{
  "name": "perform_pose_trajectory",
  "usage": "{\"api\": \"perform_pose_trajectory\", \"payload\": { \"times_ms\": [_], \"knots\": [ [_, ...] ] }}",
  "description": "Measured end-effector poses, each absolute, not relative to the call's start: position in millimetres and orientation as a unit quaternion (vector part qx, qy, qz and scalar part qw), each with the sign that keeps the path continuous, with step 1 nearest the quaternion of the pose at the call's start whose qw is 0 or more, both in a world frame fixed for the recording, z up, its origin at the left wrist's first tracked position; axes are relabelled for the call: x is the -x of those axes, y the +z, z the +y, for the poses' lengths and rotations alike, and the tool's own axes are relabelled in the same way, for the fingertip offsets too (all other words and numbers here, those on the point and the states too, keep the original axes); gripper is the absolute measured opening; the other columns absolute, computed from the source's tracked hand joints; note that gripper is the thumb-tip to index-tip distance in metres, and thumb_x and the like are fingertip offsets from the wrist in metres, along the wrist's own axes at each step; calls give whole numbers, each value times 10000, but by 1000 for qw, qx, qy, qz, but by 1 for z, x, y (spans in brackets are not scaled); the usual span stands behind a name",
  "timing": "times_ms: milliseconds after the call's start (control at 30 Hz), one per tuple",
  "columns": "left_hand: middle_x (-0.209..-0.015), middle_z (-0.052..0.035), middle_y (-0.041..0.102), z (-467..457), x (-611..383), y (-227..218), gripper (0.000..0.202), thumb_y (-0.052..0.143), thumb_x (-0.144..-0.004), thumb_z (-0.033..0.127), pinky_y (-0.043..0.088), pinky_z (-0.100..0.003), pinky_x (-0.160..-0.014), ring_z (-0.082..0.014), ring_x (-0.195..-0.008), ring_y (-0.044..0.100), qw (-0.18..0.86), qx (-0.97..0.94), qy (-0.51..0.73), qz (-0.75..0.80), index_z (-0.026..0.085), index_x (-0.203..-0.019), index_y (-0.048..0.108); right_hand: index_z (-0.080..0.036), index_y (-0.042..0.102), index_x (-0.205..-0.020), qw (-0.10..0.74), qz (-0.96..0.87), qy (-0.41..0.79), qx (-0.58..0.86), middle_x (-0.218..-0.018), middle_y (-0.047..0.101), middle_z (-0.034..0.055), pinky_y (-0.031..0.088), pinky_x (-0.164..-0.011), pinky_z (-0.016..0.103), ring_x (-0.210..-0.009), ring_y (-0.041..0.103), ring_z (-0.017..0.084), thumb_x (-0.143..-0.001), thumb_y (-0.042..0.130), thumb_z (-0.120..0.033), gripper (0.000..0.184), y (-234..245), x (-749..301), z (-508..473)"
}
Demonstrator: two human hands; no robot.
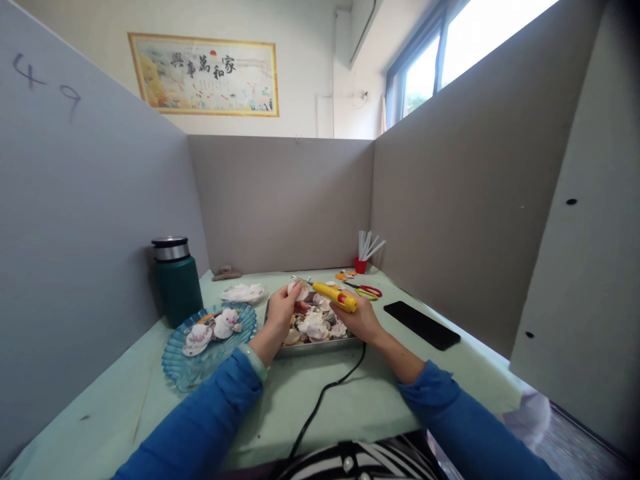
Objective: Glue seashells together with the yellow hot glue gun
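Note:
My left hand [284, 312] pinches a pale seashell [299, 291] above a metal tray [307, 348] heaped with shells [315, 327]. In my right hand [361, 321] is a yellow soldering iron [334, 295], its thin metal tip pointing left, close to the held shell. Whether tip and shell touch, I cannot tell. A black cord [325, 393] hangs below my right hand and runs toward my lap. Left of the tray, a blue fluted glass plate [183, 373] carries shell figures [225, 325] made of white, pink-speckled shells.
A green thermos [177, 287] stands behind the plate, near the left partition. White material [243, 293] lies behind the tray. To the right are red-and-yellow scissors [369, 291], a black phone [421, 325] and a red cup [361, 266] of white sticks. Grey partitions [285, 200] enclose the table.

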State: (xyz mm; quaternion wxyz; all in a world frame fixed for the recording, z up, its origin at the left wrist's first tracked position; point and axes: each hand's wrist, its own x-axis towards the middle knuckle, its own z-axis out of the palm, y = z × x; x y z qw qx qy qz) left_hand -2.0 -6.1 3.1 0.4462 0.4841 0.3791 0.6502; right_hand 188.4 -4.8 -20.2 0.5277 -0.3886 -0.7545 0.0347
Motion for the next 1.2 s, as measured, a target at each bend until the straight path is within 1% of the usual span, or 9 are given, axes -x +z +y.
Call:
{"api": "perform_pose_trajectory", "payload": {
  "times_ms": [133, 400, 800, 1200],
  "knots": [
    [-512, 21, 591, -6, 2, 3, 471, 757, -600, 548, 455, -215, -451, -109, -417, 553, 451, -484, 650, 374, 149, -777, 582, -198, 578, -758, 530, -754, 36, 386, -651, 590, 2, 394, -556, 239, -568, 510, 146, -819, 551, -362, 177, -20, -188, -5],
    [-501, 22, 585, -5, 2, 2, 471, 761, -599, 544, 449, -213, -461, -106, -418, 547, 460, -483, 645, 373, 147, -772, 576, -199, 561, -725, 525, -755, 23, 391, -638, 584, 3, 385, -544, 235, -565, 504, 144, -824, 546, -366, 194, -20, -188, -6],
    [-480, 0, 602, -4, 3, 0, 479, 750, -603, 554, 457, -225, -463, -119, -415, 546, 453, -486, 651, 366, 141, -780, 584, -206, 573, -757, 520, -764, 8, 382, -627, 596, -2, 396, -547, 232, -545, 527, 143, -830, 542, -350, 164, -21, -189, -6],
    [-481, 25, 583, -3, 3, 0, 461, 748, -607, 540, 449, -219, -452, -118, -415, 548, 450, -484, 651, 374, 156, -784, 565, -207, 552, -744, 525, -762, -2, 379, -623, 594, -1, 394, -547, 235, -539, 527, 143, -830, 541, -344, 161, -21, -188, -6]
  ]
}}
